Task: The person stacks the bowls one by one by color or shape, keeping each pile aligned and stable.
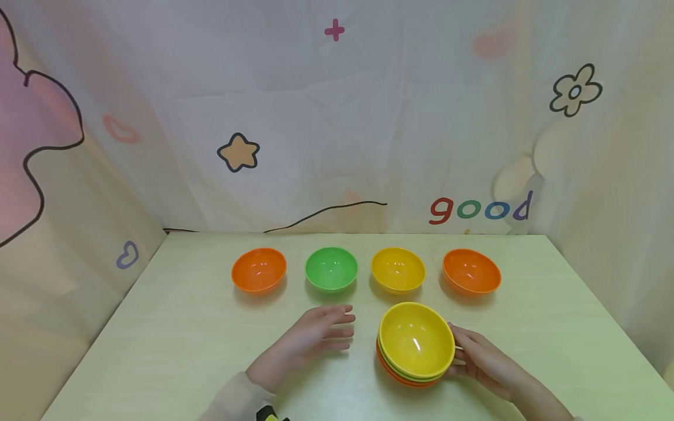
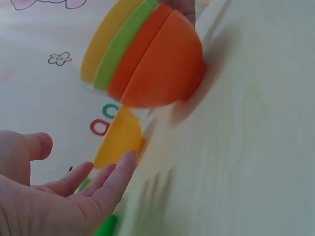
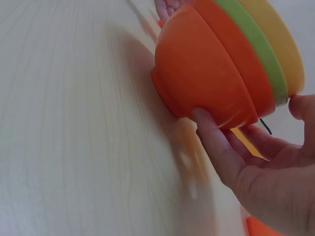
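A stack of nested bowls stands on the table right of centre. Its top is a yellow bowl (image 1: 416, 339), then a green bowl (image 3: 256, 44), with two orange bowls (image 3: 202, 69) below. My right hand (image 1: 487, 359) touches the stack's right side; its fingers lie fairly straight along the orange bowls, the thumb at the yellow rim. To the left of the stack, my left hand (image 1: 323, 332) is apart from it, fingers spread and nothing held. The left wrist view shows that hand (image 2: 64, 191) below the tilted-looking stack.
Behind the stack, a row of single bowls runs across the table (image 1: 174, 327): orange (image 1: 259, 272), green (image 1: 332, 270), yellow (image 1: 398, 271) and orange (image 1: 471, 272). A printed curtain (image 1: 337, 117) hangs behind the table and along both sides.
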